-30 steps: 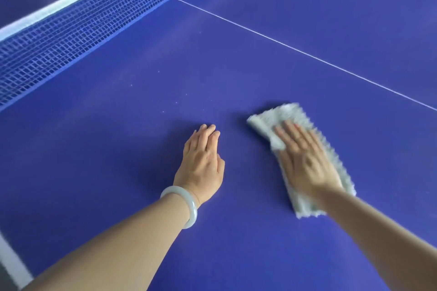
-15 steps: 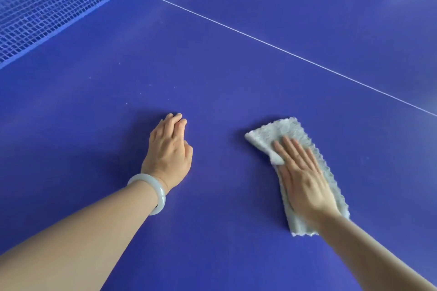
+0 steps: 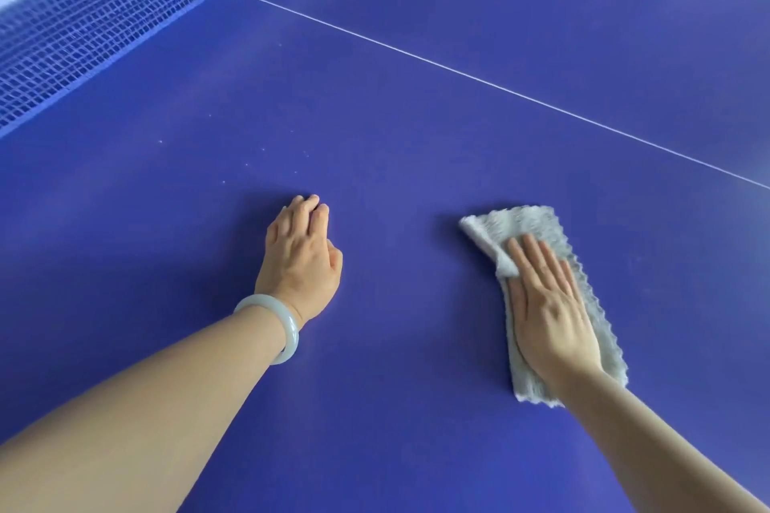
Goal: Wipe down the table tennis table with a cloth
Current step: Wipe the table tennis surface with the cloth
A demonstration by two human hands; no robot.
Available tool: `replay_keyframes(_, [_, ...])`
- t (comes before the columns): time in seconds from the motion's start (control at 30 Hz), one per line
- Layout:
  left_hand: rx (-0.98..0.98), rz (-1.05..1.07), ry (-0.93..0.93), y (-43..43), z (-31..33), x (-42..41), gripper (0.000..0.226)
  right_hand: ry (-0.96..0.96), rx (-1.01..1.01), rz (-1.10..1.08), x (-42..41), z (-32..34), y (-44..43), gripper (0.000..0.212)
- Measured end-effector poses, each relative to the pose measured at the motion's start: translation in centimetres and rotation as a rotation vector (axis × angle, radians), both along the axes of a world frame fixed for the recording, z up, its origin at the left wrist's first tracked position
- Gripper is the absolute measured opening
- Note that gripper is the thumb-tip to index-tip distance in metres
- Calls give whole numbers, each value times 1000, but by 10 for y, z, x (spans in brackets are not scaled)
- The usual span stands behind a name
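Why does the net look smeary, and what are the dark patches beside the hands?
In the head view, the blue mesh net is motion-blurred at top left; the dark patches are soft shadows on the blue table tennis table, left of the left hand and of the grey fringed cloth; glare streaks the far tabletop.

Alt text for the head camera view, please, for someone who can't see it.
A right hand presses a grey cloth flat on a blue table tennis table; the left hand, wearing a pale bangle, rests on the surface nearby. The net crosses the upper left.
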State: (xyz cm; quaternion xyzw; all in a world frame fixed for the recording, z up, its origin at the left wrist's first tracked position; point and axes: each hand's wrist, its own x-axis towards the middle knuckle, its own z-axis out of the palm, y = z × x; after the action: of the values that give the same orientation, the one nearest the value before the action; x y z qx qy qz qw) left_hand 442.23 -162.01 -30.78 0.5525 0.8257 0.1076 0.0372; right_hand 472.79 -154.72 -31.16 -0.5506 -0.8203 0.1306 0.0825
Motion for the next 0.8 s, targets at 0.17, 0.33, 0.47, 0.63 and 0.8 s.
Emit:
replay_keyframes(0.17, [10,-6,11,-2,-1,0,47,-7,-4,-344,-94,-4,-21,59])
replay_keyframes(0.33, [49,-30,-117,-5,-2,-3,46,-3,10,314,-116,-7,-112,53])
replay_keyframes(0.47, [161,-124,-195,-23,16,-10,36,-78,33,355,-60,-5,-108,54])
replay_keyframes(0.63, [95,-207,10,-126,18,-31,42,-114,-8,204,-41,0,-108,55])
replay_keyframes(0.8, [-46,-205,80,-188,-1,-64,56,-79,0,-26,-61,-2,-118,54])
